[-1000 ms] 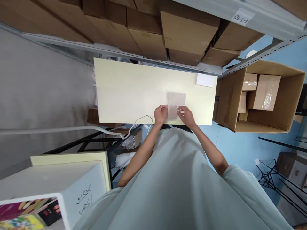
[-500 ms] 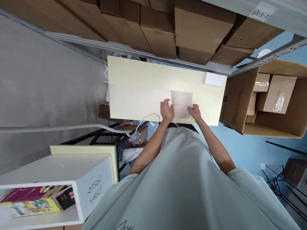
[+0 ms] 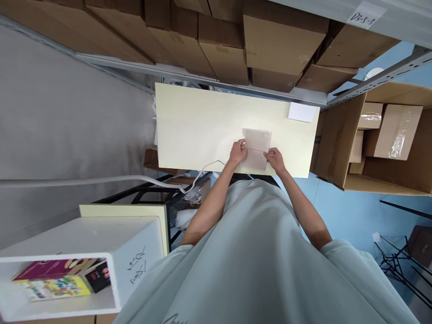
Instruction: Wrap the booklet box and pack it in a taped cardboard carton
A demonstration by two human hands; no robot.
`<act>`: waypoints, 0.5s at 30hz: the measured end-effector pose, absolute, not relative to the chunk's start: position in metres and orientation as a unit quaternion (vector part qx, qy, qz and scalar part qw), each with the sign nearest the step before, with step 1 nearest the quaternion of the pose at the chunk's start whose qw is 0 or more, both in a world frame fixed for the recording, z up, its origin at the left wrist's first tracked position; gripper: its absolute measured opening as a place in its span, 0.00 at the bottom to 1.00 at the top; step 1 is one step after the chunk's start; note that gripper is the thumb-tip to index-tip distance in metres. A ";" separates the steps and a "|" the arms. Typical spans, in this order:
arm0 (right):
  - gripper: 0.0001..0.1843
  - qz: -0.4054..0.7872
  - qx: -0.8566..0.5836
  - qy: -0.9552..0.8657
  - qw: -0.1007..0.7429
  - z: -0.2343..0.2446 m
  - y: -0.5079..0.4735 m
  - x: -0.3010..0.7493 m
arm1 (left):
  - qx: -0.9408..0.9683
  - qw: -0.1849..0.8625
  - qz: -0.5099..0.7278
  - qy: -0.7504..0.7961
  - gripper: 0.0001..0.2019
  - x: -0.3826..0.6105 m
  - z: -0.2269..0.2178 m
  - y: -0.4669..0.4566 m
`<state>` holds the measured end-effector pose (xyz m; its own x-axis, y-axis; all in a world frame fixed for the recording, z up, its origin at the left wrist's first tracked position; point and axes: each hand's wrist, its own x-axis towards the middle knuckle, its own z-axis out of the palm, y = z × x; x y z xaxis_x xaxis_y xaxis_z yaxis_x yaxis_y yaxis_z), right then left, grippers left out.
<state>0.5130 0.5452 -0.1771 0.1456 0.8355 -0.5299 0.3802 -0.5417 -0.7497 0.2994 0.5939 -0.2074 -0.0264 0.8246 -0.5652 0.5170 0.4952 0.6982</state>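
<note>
A thin, pale pinkish sheet of paper (image 3: 257, 140) with a crease across its middle lies on the cream tabletop (image 3: 195, 130), near the front edge. Faint marks show at its upper right corner; they are too small to read. My left hand (image 3: 238, 152) has its fingers curled at the sheet's left edge, thumb against the paper. At the right edge, my right hand (image 3: 275, 160) pinches the sheet between thumb and fingers. Farther back on the right of the tabletop rests a white stack of paper or a flat box (image 3: 301, 112).
Cardboard boxes (image 3: 280, 40) fill the shelf beyond the table. An open carton (image 3: 330, 139) holding smaller taped boxes stands at the right. A white foam box (image 3: 135, 261) with books or packets sits at lower left. A white cable (image 3: 199, 174) reaches the table's front edge.
My left hand has shifted slightly right and its fingers have curled in at the sheet's edge. The faint lines of print seen on the sheet before now no longer show. The view has shifted a little.
</note>
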 end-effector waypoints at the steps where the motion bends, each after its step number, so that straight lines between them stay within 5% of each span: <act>1: 0.23 0.505 -0.717 -0.420 0.233 -0.171 0.544 0.514 | 0.480 0.515 0.155 0.693 0.22 0.300 -0.207 0.594; 15: 0.13 0.345 -0.775 -0.512 0.136 -0.083 0.543 0.553 | 0.485 0.595 0.200 0.609 0.23 0.395 -0.203 0.571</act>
